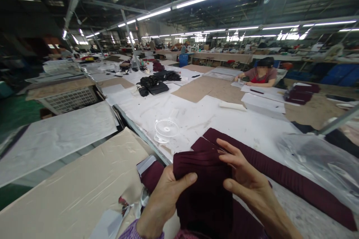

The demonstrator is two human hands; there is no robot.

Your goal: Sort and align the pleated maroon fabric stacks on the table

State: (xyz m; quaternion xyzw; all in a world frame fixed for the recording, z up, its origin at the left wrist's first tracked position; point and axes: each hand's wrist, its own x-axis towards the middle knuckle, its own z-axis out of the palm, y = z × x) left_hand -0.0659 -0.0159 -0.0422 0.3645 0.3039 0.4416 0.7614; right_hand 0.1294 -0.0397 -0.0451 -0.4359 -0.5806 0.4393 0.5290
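My left hand grips the left edge of a bundle of dark maroon fabric pieces, its thumb pressed on the front face. At the bundle's right side, my right hand has its fingers spread, the fingertips close to the cloth's upper edge; whether they touch it I cannot tell. Behind the bundle, a long row of overlapping maroon fabric pieces runs across the table to the lower right. More folded maroon cloth with a pale grey strip lies left of my left hand.
A small white fan stands on the paper-covered table. Farther off are black garment pieces and a rolled paper. Clear plastic lies on the right. Across the table, a person works near stacked maroon cloth.
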